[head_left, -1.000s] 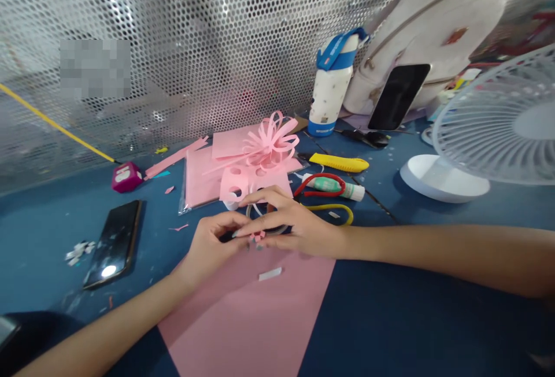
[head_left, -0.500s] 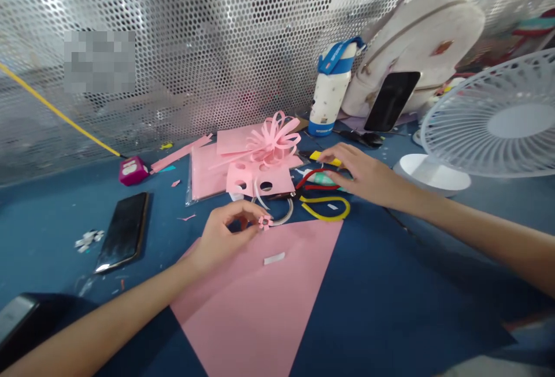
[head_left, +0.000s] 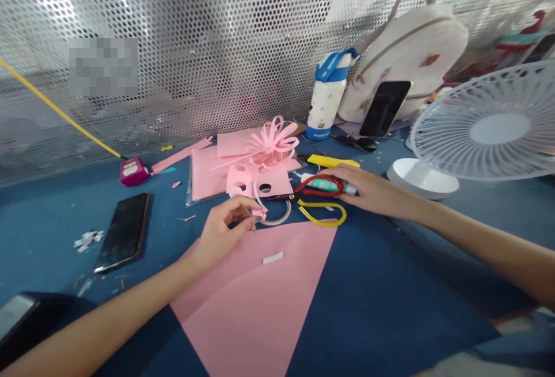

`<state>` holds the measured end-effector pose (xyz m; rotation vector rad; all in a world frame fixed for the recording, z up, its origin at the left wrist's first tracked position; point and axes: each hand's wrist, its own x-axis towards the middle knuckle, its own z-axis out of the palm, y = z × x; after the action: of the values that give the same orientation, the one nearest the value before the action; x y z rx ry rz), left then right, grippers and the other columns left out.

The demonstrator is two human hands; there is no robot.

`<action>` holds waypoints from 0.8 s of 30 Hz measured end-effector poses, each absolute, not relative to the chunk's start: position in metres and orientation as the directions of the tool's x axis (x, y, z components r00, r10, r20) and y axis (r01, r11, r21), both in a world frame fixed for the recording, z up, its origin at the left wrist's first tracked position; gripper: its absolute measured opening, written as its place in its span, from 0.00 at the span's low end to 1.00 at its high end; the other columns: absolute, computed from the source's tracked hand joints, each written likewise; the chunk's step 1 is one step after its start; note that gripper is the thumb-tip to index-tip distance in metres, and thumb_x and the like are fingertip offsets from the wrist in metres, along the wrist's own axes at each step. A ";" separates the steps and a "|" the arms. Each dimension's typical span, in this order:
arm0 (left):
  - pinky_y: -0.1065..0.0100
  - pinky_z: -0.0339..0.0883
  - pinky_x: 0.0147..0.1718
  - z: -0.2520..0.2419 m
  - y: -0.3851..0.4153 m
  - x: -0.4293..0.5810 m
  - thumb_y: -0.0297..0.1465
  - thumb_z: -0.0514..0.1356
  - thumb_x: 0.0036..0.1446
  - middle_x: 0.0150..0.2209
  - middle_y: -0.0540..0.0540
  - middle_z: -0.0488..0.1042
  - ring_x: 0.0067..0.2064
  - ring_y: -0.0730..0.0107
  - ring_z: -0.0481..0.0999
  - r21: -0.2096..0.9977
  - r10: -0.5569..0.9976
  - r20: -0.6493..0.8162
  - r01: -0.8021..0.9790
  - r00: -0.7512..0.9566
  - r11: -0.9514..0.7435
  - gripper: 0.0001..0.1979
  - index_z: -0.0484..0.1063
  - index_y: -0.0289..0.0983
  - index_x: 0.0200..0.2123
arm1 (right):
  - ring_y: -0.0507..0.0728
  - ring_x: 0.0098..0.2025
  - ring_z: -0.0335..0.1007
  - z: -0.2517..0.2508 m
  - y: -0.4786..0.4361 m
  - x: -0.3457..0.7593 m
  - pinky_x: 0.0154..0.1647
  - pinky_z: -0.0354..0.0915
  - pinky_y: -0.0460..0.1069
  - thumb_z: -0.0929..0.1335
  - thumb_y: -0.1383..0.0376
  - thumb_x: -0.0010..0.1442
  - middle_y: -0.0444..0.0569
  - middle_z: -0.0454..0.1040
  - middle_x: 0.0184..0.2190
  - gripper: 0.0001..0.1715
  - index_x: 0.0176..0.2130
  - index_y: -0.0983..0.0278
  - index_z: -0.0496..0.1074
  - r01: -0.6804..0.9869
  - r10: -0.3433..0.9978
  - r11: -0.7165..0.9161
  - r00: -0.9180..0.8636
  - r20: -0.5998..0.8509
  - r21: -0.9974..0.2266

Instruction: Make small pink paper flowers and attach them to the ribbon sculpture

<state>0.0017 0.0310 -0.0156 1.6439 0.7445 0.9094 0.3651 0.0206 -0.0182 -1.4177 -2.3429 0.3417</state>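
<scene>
My left hand (head_left: pixel 223 228) pinches a small pink paper flower (head_left: pixel 261 213) just above the far edge of a large pink paper sheet (head_left: pixel 255 290). My right hand (head_left: pixel 368 191) reaches to the right and closes on a white and green glue tube (head_left: pixel 326 184) that lies within the red handle of a pair of scissors (head_left: pixel 318 193). The scissors have one red loop and one yellow loop. A roll of tape (head_left: pixel 277 215) lies beside the paper flower.
Behind stand a looped pink paper bow (head_left: pixel 272 139) on pink sheets with round holes (head_left: pixel 260 180), a yellow cutter (head_left: pixel 333 161), a bottle (head_left: pixel 324 99), a white backpack (head_left: pixel 407 47) with a phone (head_left: pixel 384 108) leaning on it, and a fan (head_left: pixel 481 128). Another phone (head_left: pixel 124 230) lies left.
My right hand left the paper flower, swung right to the scissors and came down on the glue tube. My left hand kept hold of the flower.
</scene>
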 end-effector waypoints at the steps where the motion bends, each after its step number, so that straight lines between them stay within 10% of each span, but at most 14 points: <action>1: 0.70 0.73 0.34 -0.016 0.031 0.001 0.26 0.64 0.61 0.41 0.45 0.80 0.37 0.71 0.76 0.972 0.833 0.194 0.015 0.517 -0.236 0.07 0.80 0.40 0.42 | 0.68 0.67 0.66 -0.019 0.022 0.366 0.67 0.64 0.66 0.62 0.59 0.67 0.54 0.70 0.65 0.27 0.64 0.58 0.68 0.800 0.895 0.445 -0.396 0.203 -0.402; 9: 0.70 0.74 0.33 -0.010 0.028 0.004 0.26 0.65 0.60 0.38 0.45 0.81 0.33 0.72 0.77 0.972 0.832 0.204 -0.004 0.516 -0.236 0.05 0.79 0.37 0.40 | 0.69 0.59 0.74 -0.023 0.029 0.375 0.61 0.69 0.65 0.62 0.55 0.68 0.54 0.76 0.57 0.26 0.61 0.57 0.72 0.825 0.941 0.290 -0.152 0.304 -0.485; 14: 0.71 0.74 0.32 -0.007 0.028 0.006 0.25 0.66 0.57 0.37 0.45 0.81 0.31 0.74 0.77 0.974 0.844 0.202 -0.013 0.497 -0.225 0.05 0.79 0.36 0.38 | 0.61 0.33 0.77 -0.011 0.031 0.370 0.36 0.75 0.57 0.64 0.51 0.66 0.52 0.80 0.38 0.25 0.55 0.61 0.74 0.746 0.957 0.194 -0.001 0.290 -0.637; 24: 0.67 0.76 0.31 -0.010 0.029 0.005 0.32 0.67 0.62 0.38 0.44 0.83 0.27 0.73 0.78 0.990 0.838 0.128 -0.122 0.531 -0.074 0.07 0.72 0.36 0.40 | 0.54 0.30 0.72 0.047 0.004 0.306 0.27 0.66 0.48 0.73 0.57 0.63 0.47 0.79 0.35 0.08 0.40 0.58 0.78 0.458 0.783 0.584 -0.103 0.613 -0.670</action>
<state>0.0046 0.0290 -0.0101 1.4298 0.6638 0.8962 0.3059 0.0042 0.0468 -1.0275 -1.7435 0.3793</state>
